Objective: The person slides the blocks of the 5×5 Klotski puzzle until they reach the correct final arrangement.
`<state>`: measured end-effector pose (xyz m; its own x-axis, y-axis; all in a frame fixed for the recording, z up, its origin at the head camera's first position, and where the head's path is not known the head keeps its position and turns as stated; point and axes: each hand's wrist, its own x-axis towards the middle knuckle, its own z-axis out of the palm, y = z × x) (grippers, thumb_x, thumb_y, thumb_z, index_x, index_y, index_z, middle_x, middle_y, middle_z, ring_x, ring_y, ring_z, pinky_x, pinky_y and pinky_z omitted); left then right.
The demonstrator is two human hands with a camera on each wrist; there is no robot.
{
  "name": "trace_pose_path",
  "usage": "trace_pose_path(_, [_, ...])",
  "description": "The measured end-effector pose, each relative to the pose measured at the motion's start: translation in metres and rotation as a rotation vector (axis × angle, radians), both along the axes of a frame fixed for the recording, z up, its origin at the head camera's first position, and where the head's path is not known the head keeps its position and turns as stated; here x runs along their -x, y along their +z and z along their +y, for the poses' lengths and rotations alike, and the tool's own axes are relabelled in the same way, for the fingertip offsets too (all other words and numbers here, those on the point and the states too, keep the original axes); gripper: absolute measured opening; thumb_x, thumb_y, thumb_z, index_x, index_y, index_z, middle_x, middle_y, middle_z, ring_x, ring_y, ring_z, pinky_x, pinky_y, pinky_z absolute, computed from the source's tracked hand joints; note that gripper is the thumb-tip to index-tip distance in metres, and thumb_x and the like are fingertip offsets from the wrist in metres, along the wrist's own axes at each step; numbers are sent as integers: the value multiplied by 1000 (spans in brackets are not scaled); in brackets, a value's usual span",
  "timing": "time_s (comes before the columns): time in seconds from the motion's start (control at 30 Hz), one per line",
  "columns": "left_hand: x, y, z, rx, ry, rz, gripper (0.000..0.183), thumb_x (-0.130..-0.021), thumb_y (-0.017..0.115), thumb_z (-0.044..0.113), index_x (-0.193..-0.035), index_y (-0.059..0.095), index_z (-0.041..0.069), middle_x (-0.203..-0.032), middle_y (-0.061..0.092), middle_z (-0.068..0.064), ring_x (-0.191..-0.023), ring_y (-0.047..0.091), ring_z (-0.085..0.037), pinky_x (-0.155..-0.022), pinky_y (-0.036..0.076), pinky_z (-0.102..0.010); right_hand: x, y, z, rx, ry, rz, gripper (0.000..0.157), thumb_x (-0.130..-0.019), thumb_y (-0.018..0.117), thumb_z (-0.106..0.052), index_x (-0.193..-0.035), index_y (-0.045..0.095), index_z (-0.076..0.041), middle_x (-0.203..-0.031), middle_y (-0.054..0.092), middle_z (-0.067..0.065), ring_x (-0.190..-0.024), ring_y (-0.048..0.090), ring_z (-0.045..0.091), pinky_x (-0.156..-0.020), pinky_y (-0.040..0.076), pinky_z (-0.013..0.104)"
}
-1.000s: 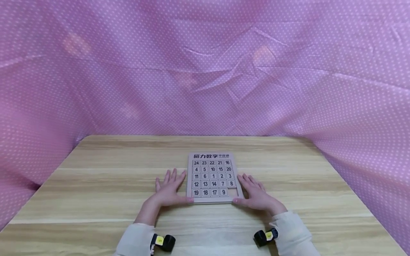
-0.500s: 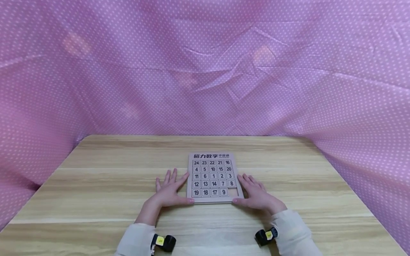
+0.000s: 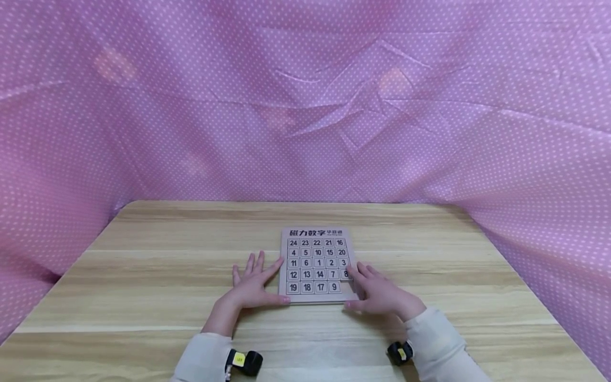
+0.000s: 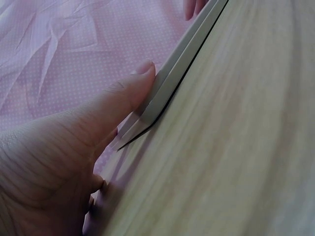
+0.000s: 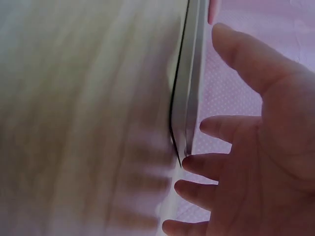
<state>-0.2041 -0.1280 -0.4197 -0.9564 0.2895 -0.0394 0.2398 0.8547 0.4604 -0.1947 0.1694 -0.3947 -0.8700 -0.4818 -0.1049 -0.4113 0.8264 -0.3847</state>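
A sliding number puzzle (image 3: pixel 315 300) lies flat on the wooden table, its numbered tiles in rows below dark printed characters. The only gap (image 3: pixel 346 287) among the tiles is at the lower right, below tile 8. My left hand (image 3: pixel 250 291) spreads at the board's left side, its index fingertip at the edge and thumb (image 4: pixel 142 69) on the near left corner. My right hand (image 3: pixel 382 294) is at the right side with fingers extended. Its index finger (image 5: pixel 224 127) reaches over the frame and partly covers tile 8 (image 3: pixel 346 274), while its thumb (image 5: pixel 241 51) is by the near edge.
The wooden table (image 3: pixel 167 265) stretches around the board. A pink dotted cloth (image 3: pixel 305 132) hangs behind the table and along both sides. Black wrist cameras (image 3: pixel 250 363) sit below the pale sleeves (image 3: pixel 436 339).
My right hand has lifted its index finger from beside the board onto the right edge, at tile 8. Its thumb has shifted slightly. The left index fingertip has moved slightly right, to the board's edge.
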Motion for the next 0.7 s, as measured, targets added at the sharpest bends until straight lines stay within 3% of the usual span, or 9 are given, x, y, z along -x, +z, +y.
trace_pose_path(0.23, [1, -1, 0, 0, -2, -3, 96, -54, 58, 71, -136, 25, 32, -140, 0, -19, -125, -9, -36, -89, -15, -59, -5, 0, -3, -23, 30, 12, 85, -72, 60, -51, -136, 25, -6, -136, 15, 28, -119, 16, 48, -87, 20, 63])
trace_pose_path(0.7, [2, -3, -1, 5, -8, 1, 97, -54, 57, 72, -136, 25, 32, -140, 0, -19, -125, -9, -36, -89, -15, -59, -29, 6, -9, -188, -1, -34, 98, -68, 56, -62, -139, 12, -10, -140, 6, 23, -124, 9, 42, -87, 18, 65])
